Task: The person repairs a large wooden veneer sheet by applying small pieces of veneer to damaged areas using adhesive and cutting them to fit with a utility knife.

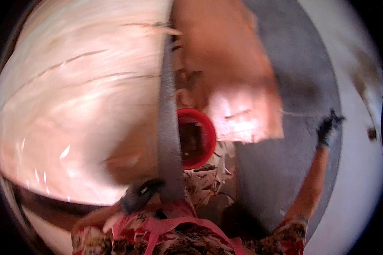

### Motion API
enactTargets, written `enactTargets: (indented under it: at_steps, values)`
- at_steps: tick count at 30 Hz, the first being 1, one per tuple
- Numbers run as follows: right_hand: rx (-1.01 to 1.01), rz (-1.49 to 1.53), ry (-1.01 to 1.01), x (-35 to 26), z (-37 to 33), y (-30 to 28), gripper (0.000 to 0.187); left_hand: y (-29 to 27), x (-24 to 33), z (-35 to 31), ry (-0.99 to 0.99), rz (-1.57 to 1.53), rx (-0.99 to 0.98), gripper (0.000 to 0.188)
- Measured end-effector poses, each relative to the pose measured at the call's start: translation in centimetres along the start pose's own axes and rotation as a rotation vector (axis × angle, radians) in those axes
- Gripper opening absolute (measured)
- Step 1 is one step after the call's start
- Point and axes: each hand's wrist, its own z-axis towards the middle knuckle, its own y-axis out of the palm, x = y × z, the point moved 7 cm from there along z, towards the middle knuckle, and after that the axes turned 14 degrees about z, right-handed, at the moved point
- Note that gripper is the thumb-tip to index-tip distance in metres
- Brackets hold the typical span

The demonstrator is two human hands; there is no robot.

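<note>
My left hand, in a dark grey glove, is close to my body at the near edge of a pale stack of thin wood veneer sheets. Its fingers are curled, with a small light gap between them; blur hides what they hold. Far out to the right, my right hand wears a dark glove with a paler cuff. That arm is stretched over the grey floor, and the fingers look spread apart. Left of this hand lies an orange-brown veneer sheet with a ragged near edge, apart from the hand.
A grey metal edge runs along the stack's right side. Beside it stands a red bucket with dark contents. Broken veneer scraps litter the floor near me. A pale wall borders the grey floor at right.
</note>
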Motion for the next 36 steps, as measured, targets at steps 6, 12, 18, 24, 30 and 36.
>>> enactTargets:
  at_steps: [6,12,18,24,30,36]
  values:
    - [0.133,-0.136,-0.082,-0.2,-9.2,5.0,0.032,5.1,8.0,8.2,0.165,-0.104,-0.101,0.052]
    - [-0.069,0.066,0.281,4.2,-26.8,6.9,0.019,9.8,16.5,9.6,0.425,-0.131,-0.193,0.068]
    - [-0.760,-0.706,-0.237,6.4,-40.7,11.9,0.033,12.3,7.4,2.0,0.500,0.003,-0.081,0.043]
    - [-0.182,0.216,0.646,3.3,-43.0,16.2,0.048,4.0,1.0,-12.2,0.494,0.208,0.177,0.026]
    - [-0.314,0.170,0.265,-2.5,-45.8,18.7,0.020,-8.6,-8.1,-22.4,0.176,0.392,0.794,0.023]
    - [-1.003,0.160,0.915,7.6,-57.9,24.7,0.031,-11.1,-12.1,-28.7,-0.078,-0.491,0.721,0.026]
